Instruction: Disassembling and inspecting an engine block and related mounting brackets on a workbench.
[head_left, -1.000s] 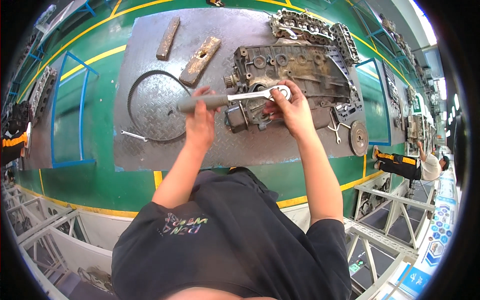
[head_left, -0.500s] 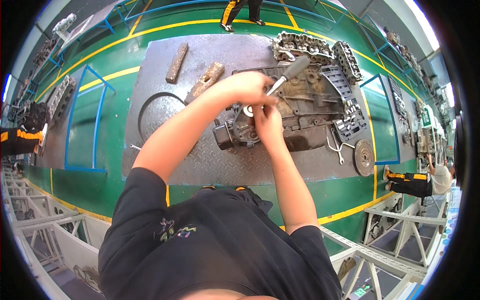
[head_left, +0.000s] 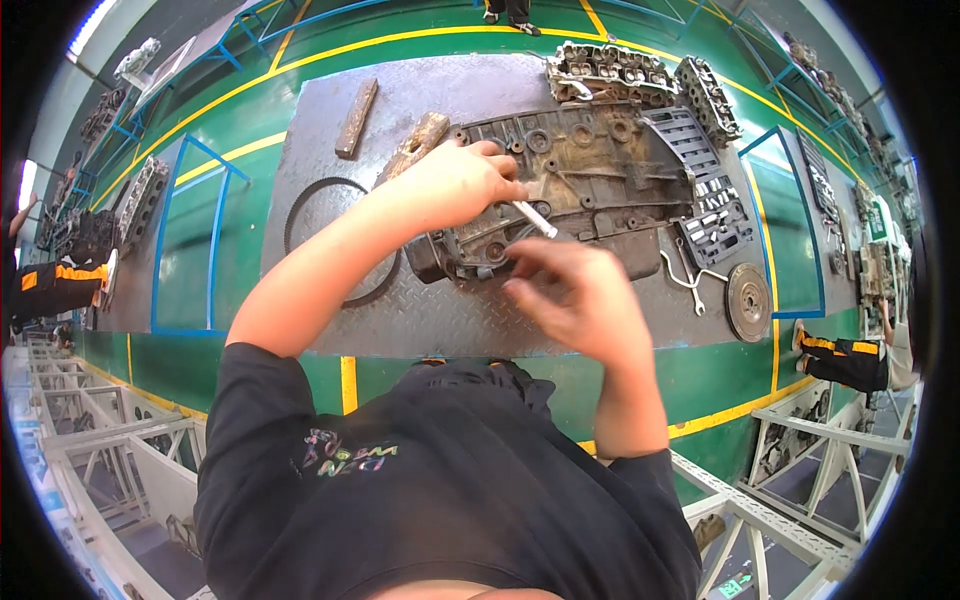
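A dirty engine block lies on a metal-plated tabletop in front of me. My left hand is over its left end, closed around a tool whose silver shaft sticks out toward the lower right. The fingers hide the rest of the tool. Beside the block's near left corner, my right hand is slightly blurred by motion. Its thumb and fingers are apart, with nothing seen between them. A round pulley-like part on the block shows just left of the right fingertips.
Two cylinder heads stand behind the block. To its right are a socket set case, wrenches and a round disc. A toothed belt and wooden blocks lie left. Other people stand beyond the table.
My right hand has come away from the left hand, toward me and to the right, its fingers spreading. The grey tool handle that pointed up-right is no longer visible; a silver shaft points down-right.
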